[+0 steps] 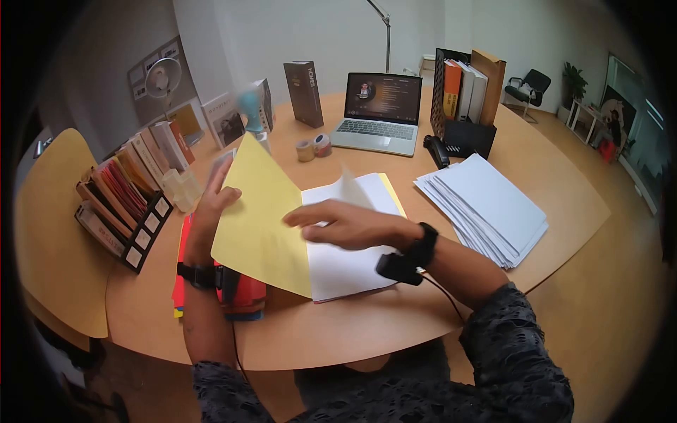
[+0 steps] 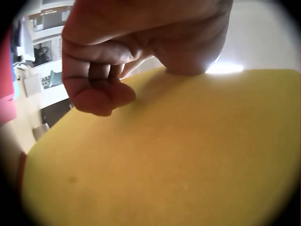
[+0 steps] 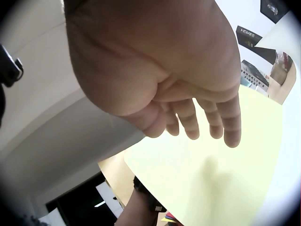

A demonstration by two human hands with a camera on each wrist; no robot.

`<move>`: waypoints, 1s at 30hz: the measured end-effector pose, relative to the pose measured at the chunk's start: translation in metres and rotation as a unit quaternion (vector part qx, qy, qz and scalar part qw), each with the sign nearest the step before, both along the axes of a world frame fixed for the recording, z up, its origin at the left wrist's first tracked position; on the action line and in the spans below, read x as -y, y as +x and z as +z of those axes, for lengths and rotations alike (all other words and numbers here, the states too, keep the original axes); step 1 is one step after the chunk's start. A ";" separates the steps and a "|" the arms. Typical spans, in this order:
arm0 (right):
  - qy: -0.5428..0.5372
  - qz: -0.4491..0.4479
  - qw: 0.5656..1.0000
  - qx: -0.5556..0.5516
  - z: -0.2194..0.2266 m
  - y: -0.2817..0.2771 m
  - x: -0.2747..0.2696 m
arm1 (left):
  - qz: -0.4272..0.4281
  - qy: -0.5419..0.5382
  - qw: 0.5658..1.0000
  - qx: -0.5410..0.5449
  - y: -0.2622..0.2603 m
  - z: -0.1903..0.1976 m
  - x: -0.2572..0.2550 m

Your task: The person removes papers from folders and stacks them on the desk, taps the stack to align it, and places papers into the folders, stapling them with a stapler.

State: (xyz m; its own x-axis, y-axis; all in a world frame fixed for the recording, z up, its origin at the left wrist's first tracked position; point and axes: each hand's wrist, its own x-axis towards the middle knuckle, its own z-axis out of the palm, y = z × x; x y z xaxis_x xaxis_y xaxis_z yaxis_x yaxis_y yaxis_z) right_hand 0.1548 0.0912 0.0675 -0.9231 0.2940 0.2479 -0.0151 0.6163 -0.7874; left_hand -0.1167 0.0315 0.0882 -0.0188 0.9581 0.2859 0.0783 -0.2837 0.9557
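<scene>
A yellow paper folder lies opened in front of me, its left cover raised at a slant. My left hand holds that cover by its outer edge, thumb on the inner face. In the left wrist view its curled fingers lie against the yellow surface. White sheets fill the folder's right side, and one sheet's corner stands up, blurred. Over the fold, my right hand hovers palm down with fingers loosely extended. The right wrist view shows nothing in its palm, and its shadow falls on the yellow cover.
Red and other coloured folders lie under my left forearm. A stack of white paper is at right. Behind stand a laptop, tape rolls, a telephone handset and a book holder. A file rack stands left.
</scene>
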 end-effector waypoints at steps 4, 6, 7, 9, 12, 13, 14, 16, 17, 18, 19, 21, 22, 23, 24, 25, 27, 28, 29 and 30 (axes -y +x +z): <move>-0.182 -0.231 0.956 -0.015 -0.006 0.064 -0.031 | 0.053 0.011 0.998 -0.019 -0.001 0.001 0.005; -0.250 -0.314 0.916 -0.008 -0.014 0.098 -0.049 | 0.059 0.009 0.998 -0.023 -0.002 0.001 0.007; -0.260 -0.336 0.905 0.012 -0.016 0.113 -0.053 | 0.051 -0.001 0.998 -0.029 -0.002 0.002 0.007; -0.308 -0.375 0.874 -0.006 -0.023 0.131 -0.054 | 0.042 -0.009 0.998 -0.035 0.000 0.005 0.010; -0.345 -0.376 0.860 -0.015 -0.035 0.141 -0.056 | 0.061 -0.010 0.996 -0.062 0.004 0.007 0.010; -0.346 -0.377 0.859 -0.016 -0.036 0.141 -0.057 | 0.065 0.009 0.995 -0.071 0.003 0.005 0.008; -0.356 -0.366 0.860 -0.007 -0.038 0.140 -0.057 | 0.068 0.028 0.994 -0.080 0.002 0.004 0.007; -0.366 -0.355 0.860 0.002 -0.043 0.138 -0.061 | 0.070 0.054 0.991 -0.096 0.002 0.003 0.007; -0.368 -0.357 0.859 0.008 -0.047 0.136 -0.065 | 0.073 0.081 0.988 -0.111 0.002 0.003 0.007; -0.370 -0.359 0.857 0.015 -0.050 0.135 -0.068 | 0.072 0.081 0.988 -0.111 0.001 0.003 0.008; -0.370 -0.359 0.857 0.015 -0.052 0.134 -0.070 | 0.042 0.024 0.996 -0.070 -0.001 0.004 0.010; -0.365 -0.366 0.856 0.019 -0.055 0.132 -0.073 | 0.013 -0.033 0.999 -0.027 0.000 0.007 0.013; -0.365 -0.365 0.856 0.020 -0.055 0.130 -0.072 | 0.012 -0.042 0.999 -0.019 0.005 0.010 0.016; -0.371 -0.377 0.849 0.020 -0.054 0.129 -0.071 | 0.010 -0.052 0.999 -0.011 0.007 0.011 0.017; -0.377 -0.388 0.841 0.020 -0.053 0.128 -0.070 | 0.011 -0.052 0.999 -0.011 0.007 0.010 0.016; -0.377 -0.388 0.841 0.020 -0.054 0.128 -0.071 | 0.013 -0.049 0.999 -0.020 0.007 0.009 0.015; -0.392 -0.361 0.846 0.022 -0.056 0.128 -0.073 | 0.015 -0.046 0.998 -0.029 0.008 0.008 0.014; -0.392 -0.361 0.846 0.022 -0.054 0.125 -0.071 | 0.018 -0.043 0.998 -0.033 0.009 0.008 0.014; -0.392 -0.367 0.843 0.014 -0.052 0.122 -0.068 | 0.022 -0.041 0.998 -0.038 0.010 0.008 0.015; -0.391 -0.374 0.841 0.006 -0.050 0.118 -0.064 | 0.022 -0.041 0.998 -0.038 0.011 0.008 0.015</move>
State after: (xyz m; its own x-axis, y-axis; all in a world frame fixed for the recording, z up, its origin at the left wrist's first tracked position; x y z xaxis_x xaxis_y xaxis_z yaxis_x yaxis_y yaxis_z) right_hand 0.2731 0.1554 0.0172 -0.4083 0.8622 -0.2999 0.1575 -0.2570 -0.9535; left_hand -0.1061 0.0165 0.0965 -0.0417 0.9770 0.2090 0.1627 -0.1997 0.9663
